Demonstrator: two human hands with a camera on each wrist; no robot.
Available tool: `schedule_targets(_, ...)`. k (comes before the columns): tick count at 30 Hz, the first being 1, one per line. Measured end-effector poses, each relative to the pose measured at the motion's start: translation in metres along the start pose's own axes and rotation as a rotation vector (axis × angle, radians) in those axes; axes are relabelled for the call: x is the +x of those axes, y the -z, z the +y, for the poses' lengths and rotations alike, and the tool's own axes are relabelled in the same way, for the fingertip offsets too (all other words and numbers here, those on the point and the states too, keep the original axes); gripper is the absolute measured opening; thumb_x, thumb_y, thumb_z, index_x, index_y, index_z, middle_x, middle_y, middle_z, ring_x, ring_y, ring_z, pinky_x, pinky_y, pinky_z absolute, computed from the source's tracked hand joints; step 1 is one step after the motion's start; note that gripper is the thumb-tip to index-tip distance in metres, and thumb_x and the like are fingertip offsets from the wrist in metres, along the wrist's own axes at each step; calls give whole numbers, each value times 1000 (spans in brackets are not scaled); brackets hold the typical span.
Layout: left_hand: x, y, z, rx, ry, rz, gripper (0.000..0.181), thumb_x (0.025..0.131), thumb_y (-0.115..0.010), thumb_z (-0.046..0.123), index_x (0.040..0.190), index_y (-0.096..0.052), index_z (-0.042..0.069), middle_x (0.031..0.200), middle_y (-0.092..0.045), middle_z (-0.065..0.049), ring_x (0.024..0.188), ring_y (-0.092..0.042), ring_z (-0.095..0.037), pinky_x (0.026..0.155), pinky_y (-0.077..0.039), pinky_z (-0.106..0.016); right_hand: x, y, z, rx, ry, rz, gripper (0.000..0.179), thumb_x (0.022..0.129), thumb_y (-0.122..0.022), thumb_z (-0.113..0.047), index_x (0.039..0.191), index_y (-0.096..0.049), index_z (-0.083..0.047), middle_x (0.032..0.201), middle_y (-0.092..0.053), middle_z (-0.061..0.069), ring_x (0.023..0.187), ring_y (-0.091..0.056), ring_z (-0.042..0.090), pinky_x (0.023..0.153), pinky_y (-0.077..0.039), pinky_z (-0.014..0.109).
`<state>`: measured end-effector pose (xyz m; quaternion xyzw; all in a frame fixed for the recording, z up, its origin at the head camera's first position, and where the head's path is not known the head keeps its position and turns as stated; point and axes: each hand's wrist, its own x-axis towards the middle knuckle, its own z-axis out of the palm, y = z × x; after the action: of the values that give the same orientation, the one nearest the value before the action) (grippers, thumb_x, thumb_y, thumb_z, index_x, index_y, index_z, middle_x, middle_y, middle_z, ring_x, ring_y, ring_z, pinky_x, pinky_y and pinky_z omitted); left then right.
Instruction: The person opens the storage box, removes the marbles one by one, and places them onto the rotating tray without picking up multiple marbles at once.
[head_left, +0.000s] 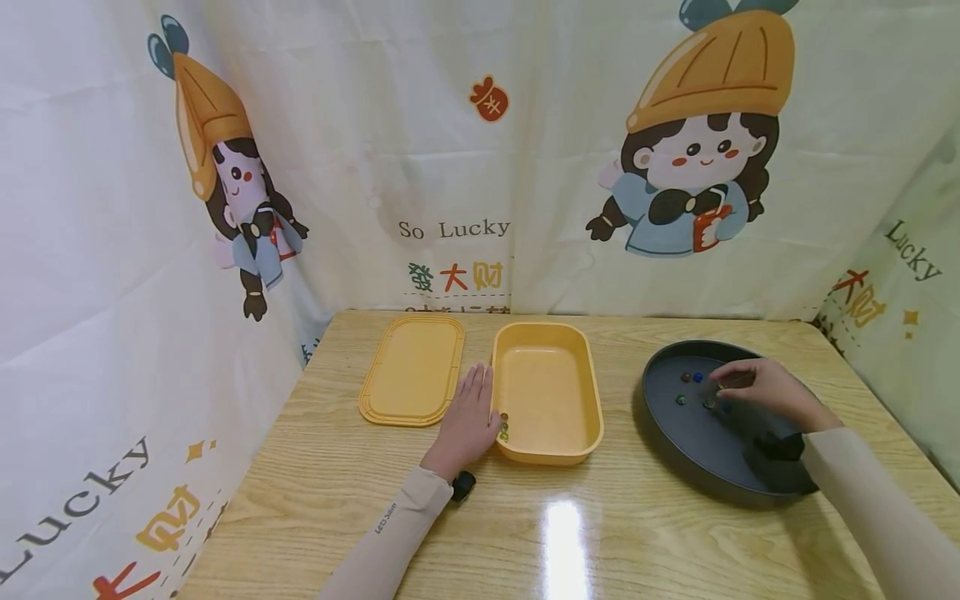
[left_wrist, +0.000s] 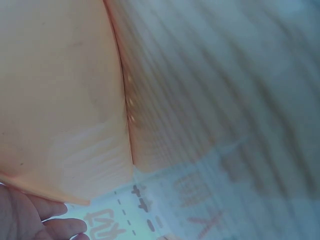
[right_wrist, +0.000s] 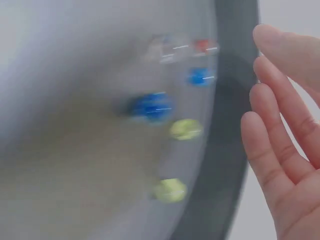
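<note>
My left hand (head_left: 467, 423) lies with straight fingers along the left side of a yellow plastic box (head_left: 551, 454). Several small marbles (head_left: 504, 427) sit inside that box by its left wall, close to the thumb. Over a dark round pan (head_left: 675, 437) reaches my right hand (head_left: 776, 390), its thumb and fingers bent loosely with a gap between them. Glass marbles lie scattered below it, among them a blue marble (right_wrist: 152, 106), a yellow-green marble (right_wrist: 186, 129) and a red marble (right_wrist: 204, 46). Nothing shows between the right fingertips (right_wrist: 257, 127) in the right wrist view.
A flat yellow lid (head_left: 412, 371) lies left of the box on the wooden table (head_left: 322, 492). Behind the table hangs a printed curtain (head_left: 555, 192), which also closes off both sides. Dark bands show at both wrists.
</note>
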<state>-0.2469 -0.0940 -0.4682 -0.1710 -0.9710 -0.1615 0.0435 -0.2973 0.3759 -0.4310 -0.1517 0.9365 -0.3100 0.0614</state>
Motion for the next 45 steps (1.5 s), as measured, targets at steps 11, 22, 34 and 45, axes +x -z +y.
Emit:
schedule_targets(11,0,0,1,7,1,2,65,95,-43,23,149,-16,-2,155,-20,-21,145,-17,-33,119,-17,-45,-2,28,-55,82,120,92,27,83,-70,-13,107,-67,-1,92,-61,-30,78,-62,-7,64,-51,16)
schedule_targets(22,0,1,1,-3,6,-4,65,96,-42,23,150,-16,-1,155,-19,-21,145,-17,-33,119,-16,-44,29,15,-128,97,189,16,27,86,-68,-18,110,-68,-7,104,-68,-4,86,-63,-4,73,-51,15)
schedule_targets(34,-1,2,2,-7,6,5,64,95,-42,23,149,-17,-2,155,-20,-21,145,-18,-33,119,-16,-45,89,-34,-177,193,276,-118,25,84,-69,-14,107,-69,-4,107,-68,17,92,-65,20,77,-54,21)
schedule_targets(45,1,-1,0,25,8,-7,67,94,-44,24,149,-16,-2,155,-20,-22,145,-18,-34,118,-18,-46,126,-94,-202,304,334,-334,22,84,-68,-9,105,-69,-3,104,-70,14,89,-64,17,81,-56,27)
